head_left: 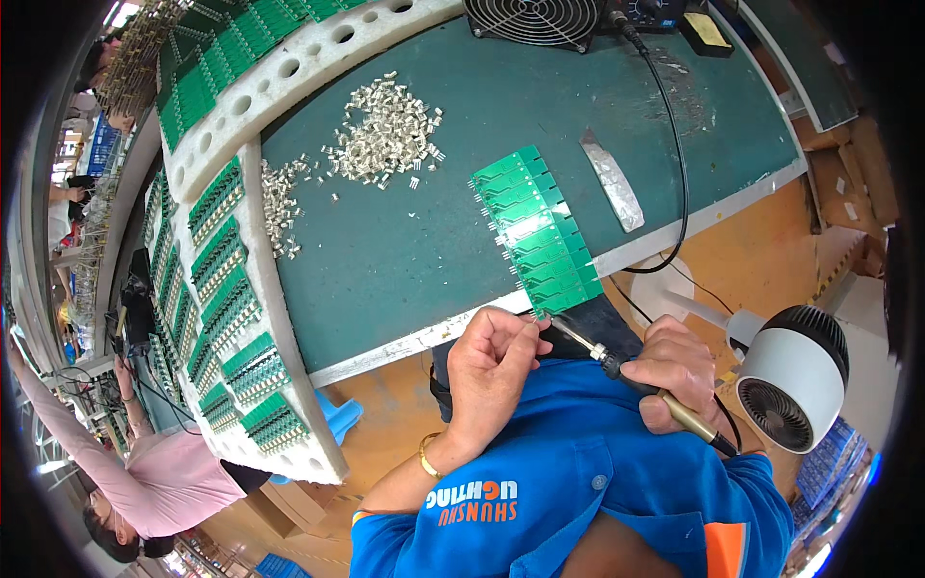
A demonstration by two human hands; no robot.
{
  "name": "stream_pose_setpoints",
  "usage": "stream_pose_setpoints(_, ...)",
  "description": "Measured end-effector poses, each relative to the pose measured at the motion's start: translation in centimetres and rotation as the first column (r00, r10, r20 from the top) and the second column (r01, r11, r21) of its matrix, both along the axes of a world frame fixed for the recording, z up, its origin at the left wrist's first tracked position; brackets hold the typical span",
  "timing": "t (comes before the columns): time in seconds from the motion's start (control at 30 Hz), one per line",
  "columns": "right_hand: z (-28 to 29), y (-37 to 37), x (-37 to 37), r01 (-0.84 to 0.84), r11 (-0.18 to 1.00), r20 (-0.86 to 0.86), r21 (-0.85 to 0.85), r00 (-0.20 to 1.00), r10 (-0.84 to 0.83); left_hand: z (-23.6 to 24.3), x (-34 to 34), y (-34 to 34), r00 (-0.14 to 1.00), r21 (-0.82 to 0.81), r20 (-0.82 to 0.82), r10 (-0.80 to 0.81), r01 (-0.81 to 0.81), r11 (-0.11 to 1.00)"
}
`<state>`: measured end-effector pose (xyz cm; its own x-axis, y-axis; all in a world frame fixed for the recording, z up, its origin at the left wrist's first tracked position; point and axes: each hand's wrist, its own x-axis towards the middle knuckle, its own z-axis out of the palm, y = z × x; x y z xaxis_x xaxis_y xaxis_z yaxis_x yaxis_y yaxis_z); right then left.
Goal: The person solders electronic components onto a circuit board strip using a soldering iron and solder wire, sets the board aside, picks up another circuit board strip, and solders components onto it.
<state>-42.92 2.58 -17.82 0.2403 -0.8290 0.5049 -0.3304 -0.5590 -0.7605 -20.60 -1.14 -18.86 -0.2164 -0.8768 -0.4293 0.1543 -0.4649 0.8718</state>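
A green circuit board panel (pixel 544 236) lies at a slant, its near end reaching over the front edge of the bench. Small white pin connectors line its left side. My left hand (pixel 493 371) is closed in a pinch at the panel's near left corner; what sits between the fingertips is too small to make out. In my right hand (pixel 677 366) is a soldering iron (pixel 689 419), gripped by its handle. Its metal tip points up and left, close to that corner and to my left fingertips.
Loose white connectors (pixel 385 130) are heaped on the green bench mat (pixel 385 250). A flat silvery strip (pixel 614 181) lies right of the panel. White foam racks (pixel 313 438) hold finished-looking boards at left. The iron's cord (pixel 682 144) crosses the bench. A white fan (pixel 795 376) stands at right.
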Motion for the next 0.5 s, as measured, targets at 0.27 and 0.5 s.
stream_pose_setpoints(0.27, 0.01, 0.07, -0.05, -0.009, 1.000, -0.016, 0.018, 1.000, 0.009, -0.08, -0.13, -0.09, 0.998, -0.002, 0.051, -0.021, 0.021, 1.000)
stream_pose_setpoints(0.5, 0.24, 0.20, -0.06, -0.022, 0.999, -0.006, 0.030, 1.000, 0.023, -0.15, -0.14, -0.20, 0.996, 0.031, 0.080, -0.045, 0.042, 0.999)
